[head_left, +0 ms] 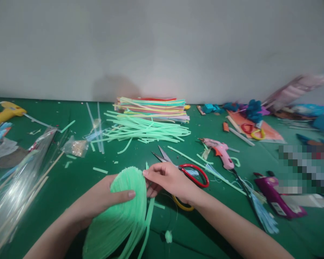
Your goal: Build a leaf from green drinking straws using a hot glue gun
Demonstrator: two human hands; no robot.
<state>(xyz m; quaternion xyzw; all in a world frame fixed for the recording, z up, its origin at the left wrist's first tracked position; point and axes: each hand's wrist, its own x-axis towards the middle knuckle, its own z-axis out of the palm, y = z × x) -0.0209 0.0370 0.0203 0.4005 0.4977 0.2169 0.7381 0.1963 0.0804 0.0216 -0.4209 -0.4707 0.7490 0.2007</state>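
- Green fan-shaped bundle of straws (pixel 118 212), nearest the lens and the biggest thing in hand, sits low at centre on the green table (pixel 56 180), its loose ends trailing toward the bottom edge.
- Left hand (pixel 102 199) cups that bundle from the left, thumb pressed across its curved front.
- Right hand (pixel 170 180) pinches the bundle's top edge between fingertips, wrist resting over the red-handled scissors (pixel 190 172).
- Behind the hands, a spread of loose green straws (pixel 143 131) fans across the cloth, and a flat stack of multicoloured straws (pixel 153 107) lies against the wall.
- Clear plastic sleeves (pixel 18 187) and thin wooden sticks lie along the left side.
- To the right, a pink glue gun (pixel 221 151) rests near the scissors, its black cord running toward the camera.
- A purple packet (pixel 275 198) lies farther right.
- A yellow glue gun (pixel 7 112) sits at the far left.
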